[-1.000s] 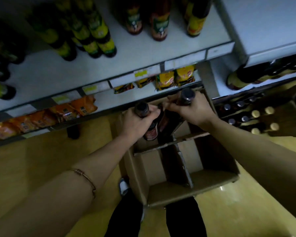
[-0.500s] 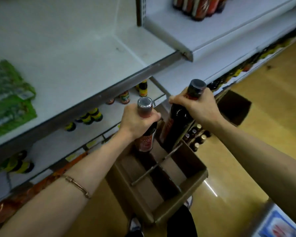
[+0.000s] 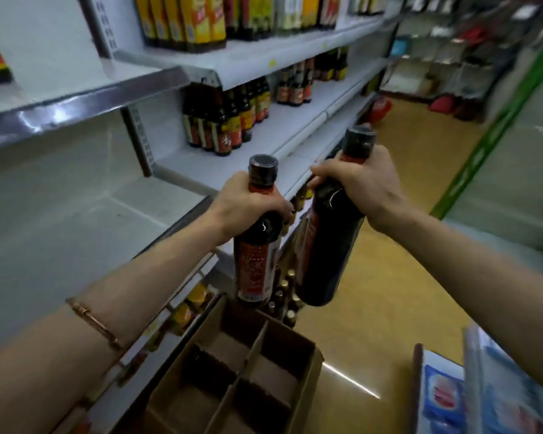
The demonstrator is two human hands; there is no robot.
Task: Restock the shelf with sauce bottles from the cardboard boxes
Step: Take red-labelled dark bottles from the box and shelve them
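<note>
Hands gripping bottle necks, left hand [image 3: 248,205], right hand [image 3: 358,183] (above cardboard box [image 3: 232,380])

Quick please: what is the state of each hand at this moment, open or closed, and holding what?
Left hand: closed around the neck of the left sauce bottle.
Right hand: closed around the neck of the right sauce bottle.

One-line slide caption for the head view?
Left hand and right hand each hold a sauce bottle above the cardboard box.

Glossy, probably glass bottles [image 3: 257,245]; matt cardboard box [image 3: 308,368]; shiny metal shelf edge [image 3: 85,104].
</note>
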